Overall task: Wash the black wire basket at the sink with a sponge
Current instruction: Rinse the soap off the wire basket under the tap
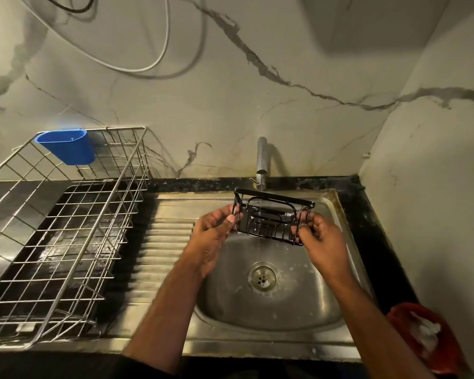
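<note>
A small black wire basket (271,216) hangs over the steel sink (268,302), right under the tap (261,160). A thin stream of water runs from the tap through the basket. My left hand (211,236) grips the basket's left end with its fingertips. My right hand (319,242) holds the right end the same way. The basket's open side faces me, tilted. No sponge shows in either hand. At the right counter edge sits a red holder (433,340) with something white and foamy in it.
A large steel wire dish rack (66,236) stands on the left over a dark tray, with a blue plastic cup (67,146) hooked on its back rim. A ribbed drainboard (162,247) lies between rack and bowl. Marble walls close the back and right.
</note>
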